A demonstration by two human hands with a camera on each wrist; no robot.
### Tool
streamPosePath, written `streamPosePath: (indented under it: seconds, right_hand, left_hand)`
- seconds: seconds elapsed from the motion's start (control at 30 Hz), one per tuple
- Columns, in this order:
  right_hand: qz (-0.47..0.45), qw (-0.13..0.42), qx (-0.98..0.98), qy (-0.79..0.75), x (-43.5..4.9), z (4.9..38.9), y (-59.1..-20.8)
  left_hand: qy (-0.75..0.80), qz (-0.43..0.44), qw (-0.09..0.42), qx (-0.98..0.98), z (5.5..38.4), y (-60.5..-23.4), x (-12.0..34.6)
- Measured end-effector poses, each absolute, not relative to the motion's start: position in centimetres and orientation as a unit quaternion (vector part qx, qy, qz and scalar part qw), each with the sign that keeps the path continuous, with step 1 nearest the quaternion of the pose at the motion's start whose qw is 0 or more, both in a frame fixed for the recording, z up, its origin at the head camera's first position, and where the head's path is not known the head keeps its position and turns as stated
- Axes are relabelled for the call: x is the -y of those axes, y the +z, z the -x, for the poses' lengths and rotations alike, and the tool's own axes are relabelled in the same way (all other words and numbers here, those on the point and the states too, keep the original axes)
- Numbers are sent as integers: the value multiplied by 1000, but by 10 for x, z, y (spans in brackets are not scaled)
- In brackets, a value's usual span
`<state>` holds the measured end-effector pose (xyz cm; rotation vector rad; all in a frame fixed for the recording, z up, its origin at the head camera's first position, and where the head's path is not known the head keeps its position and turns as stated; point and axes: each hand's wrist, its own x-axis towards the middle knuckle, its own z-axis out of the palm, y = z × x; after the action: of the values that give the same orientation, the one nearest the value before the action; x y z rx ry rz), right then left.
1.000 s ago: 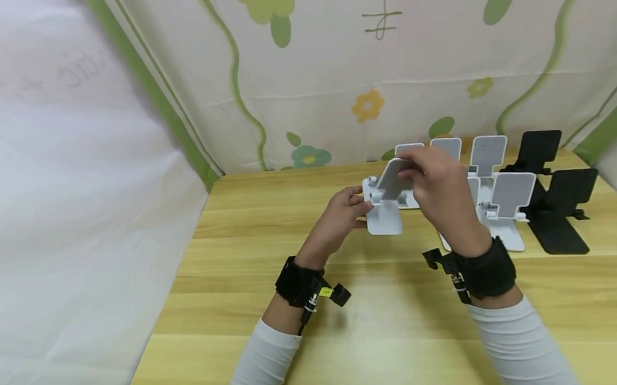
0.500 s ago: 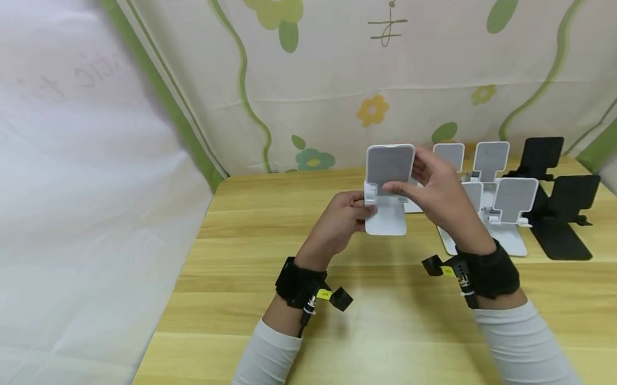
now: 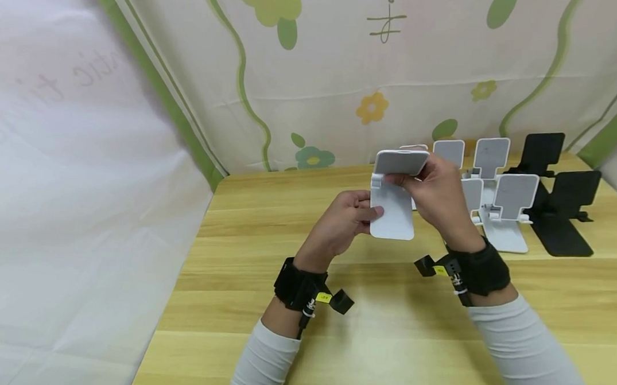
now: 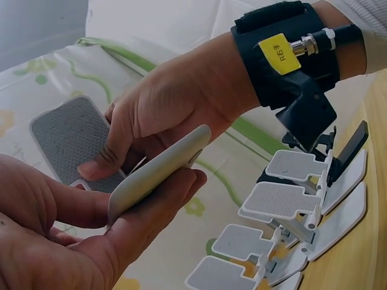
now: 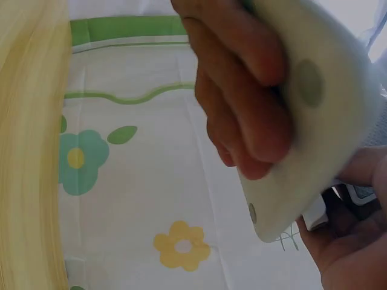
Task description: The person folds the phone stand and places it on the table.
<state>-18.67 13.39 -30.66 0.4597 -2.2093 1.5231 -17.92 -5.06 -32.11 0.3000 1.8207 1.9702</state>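
Note:
A white phone stand [image 3: 393,219] is held up above the wooden table in the head view, its grey-padded panel tilted forward over the base. My left hand [image 3: 338,219] grips the base at its left side, thumb on the front face. At the upper right, my right hand [image 3: 437,189] pinches the panel, thumb across the front near the hinge. The left wrist view shows the grey panel [image 4: 63,136] under the right thumb and the base's edge between the left fingers. In the right wrist view, the base's underside [image 5: 326,115] has round pads, with left fingers curled against it.
Several white phone stands [image 3: 515,197] stand unfolded on the right of the table [image 3: 265,236], partly behind my right hand. Beside them are two black phone stands [image 3: 572,195]. A floral cloth [image 3: 312,101] hangs along the table's back edge.
The panel was first angled sideways, then upright facing me, and is now tipped forward. My right hand has shifted its grip, thumb now by the hinge. The left hand keeps holding the base.

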Motion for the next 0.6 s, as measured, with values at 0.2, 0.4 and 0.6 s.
streamPosePath:
  seconds: [0.2, 0.4, 0.6]
  right_hand:
    - [-183, 252, 780, 543, -134, 190, -310]
    - [-238, 363, 774, 462, -137, 186, -302]
    - [-273, 408, 782, 384, -131, 186, -302]
  left_hand:
    - [710, -98, 210, -665, 178, -322, 48]
    - [682, -66, 158, -711, 184, -324, 52]
    - [671, -52, 148, -725, 187, -328, 53]
